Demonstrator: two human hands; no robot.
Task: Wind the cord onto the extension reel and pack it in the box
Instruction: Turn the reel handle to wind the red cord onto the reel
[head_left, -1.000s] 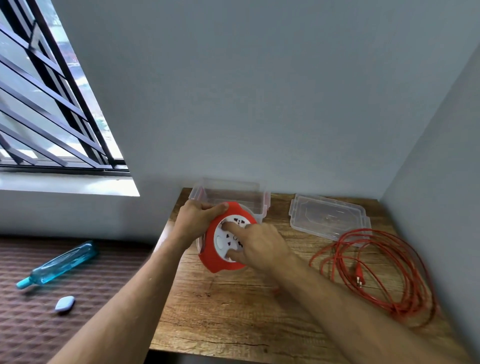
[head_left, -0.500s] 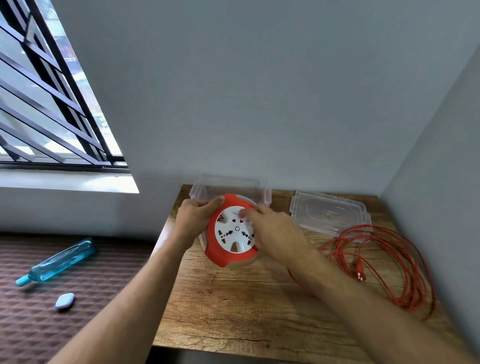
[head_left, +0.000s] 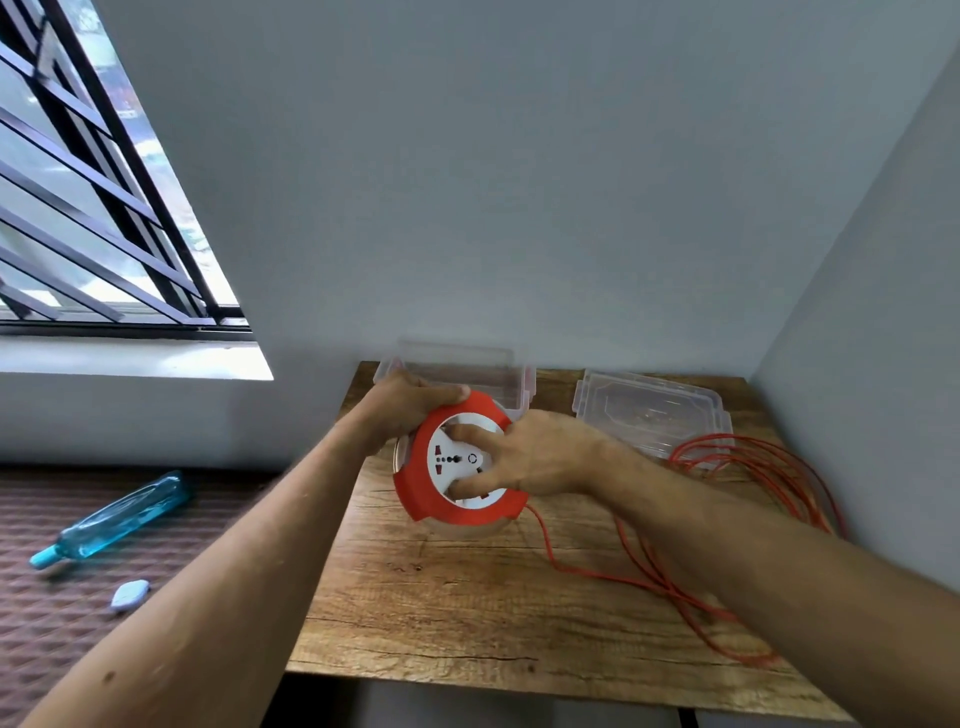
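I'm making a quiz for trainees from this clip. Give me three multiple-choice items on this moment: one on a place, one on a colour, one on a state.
1. Where does the clear lid lie?
A. on the box
B. on the table, right of the box
C. on the floor

2. What colour is the loose cord?
A. black
B. white
C. orange-red

3. How is the extension reel held?
A. by both hands
B. by the right hand alone
C. by neither hand

Answers:
1 B: it lies flat on the table, beside the open box.
2 C: its loops show orange-red.
3 A: the left hand grips the rim, the right hand the white face.
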